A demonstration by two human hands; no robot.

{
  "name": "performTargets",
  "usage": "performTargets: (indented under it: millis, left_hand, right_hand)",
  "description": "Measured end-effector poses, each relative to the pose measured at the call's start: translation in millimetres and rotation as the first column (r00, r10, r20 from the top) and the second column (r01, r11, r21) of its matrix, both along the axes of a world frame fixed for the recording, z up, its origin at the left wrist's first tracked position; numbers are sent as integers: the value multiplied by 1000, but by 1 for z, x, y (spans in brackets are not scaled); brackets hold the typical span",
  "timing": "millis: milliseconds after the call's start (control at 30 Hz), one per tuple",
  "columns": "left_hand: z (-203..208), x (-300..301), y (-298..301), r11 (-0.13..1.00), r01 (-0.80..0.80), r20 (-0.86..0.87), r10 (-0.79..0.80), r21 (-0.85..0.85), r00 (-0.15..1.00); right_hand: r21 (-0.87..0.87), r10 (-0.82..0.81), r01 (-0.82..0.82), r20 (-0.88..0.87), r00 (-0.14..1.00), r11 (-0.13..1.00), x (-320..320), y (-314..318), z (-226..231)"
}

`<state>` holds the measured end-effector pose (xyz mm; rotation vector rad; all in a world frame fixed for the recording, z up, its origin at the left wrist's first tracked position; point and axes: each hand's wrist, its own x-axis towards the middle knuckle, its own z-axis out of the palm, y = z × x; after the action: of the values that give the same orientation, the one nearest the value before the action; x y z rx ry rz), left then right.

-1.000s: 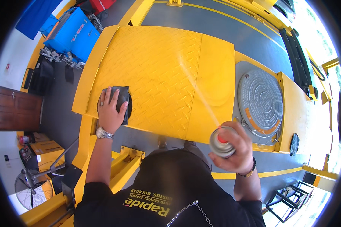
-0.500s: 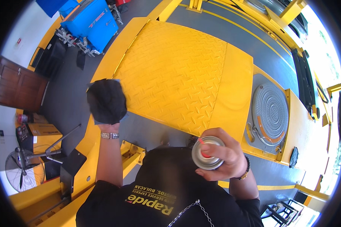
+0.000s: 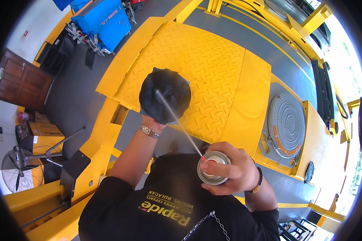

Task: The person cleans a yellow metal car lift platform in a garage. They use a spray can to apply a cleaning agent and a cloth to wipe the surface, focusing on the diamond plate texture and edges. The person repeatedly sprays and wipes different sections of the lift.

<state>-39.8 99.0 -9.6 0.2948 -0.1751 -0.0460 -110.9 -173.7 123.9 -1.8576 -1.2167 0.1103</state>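
Blue cabinet, standing on the grey floor toward its far left corner. Brown panelled door, at the floor's left edge; nearer along that edge, a caged fan beside a black-and-yellow box. Black metal frame, partly cut off, toward the near right corner.

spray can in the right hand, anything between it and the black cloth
Nothing visible stands in the way: from the spray can in the right hand, a thin pale jet runs unbroken to the black cloth over the left hand.
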Motion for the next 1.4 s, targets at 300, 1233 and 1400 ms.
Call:
performTargets:
  millis: [300, 1233, 1400]
  left_hand:
    - [-32, 0, -8, 999, -4, -98, 8, 40, 995]
    - [-8, 4, -37, -718, -531, 288, -446, 450, 847]
    - [-23, 34, 98, -918, -234, 320, -127, 320, 939]
  right_hand:
    - [13, -105, 106, -31, 994, 994, 3, -25, 8]
    - [224, -480, 533, -250, 841, 816, -24, -171, -77]
    - [278, -477, 524, -221, 851, 805, -13, -190, -69]
